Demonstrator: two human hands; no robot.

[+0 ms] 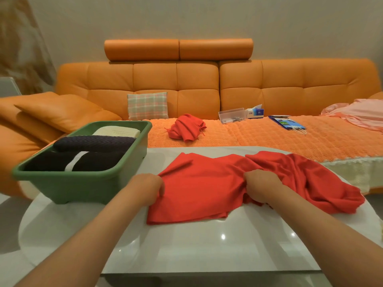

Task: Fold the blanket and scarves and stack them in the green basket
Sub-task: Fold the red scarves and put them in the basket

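A red scarf (203, 187) lies spread on the white table (186, 245), flat on its left part and bunched on the right. My left hand (148, 188) grips its left edge. My right hand (262, 186) grips a gathered fold near its middle. The green basket (83, 183) stands at the table's left and holds three folded pieces: a dark one with a white stripe (76, 161), a dark navy knit (93, 143) and a cream one (118, 131). A second red scarf (186, 127) lies crumpled on the sofa seat behind the table.
The orange sofa (196, 79) runs behind the table with a plaid cushion (147, 105), a clear plastic box (232, 115), a tissue box (256, 112), a blue paper bag (287, 122) and pink cloth (356, 112) at the right.
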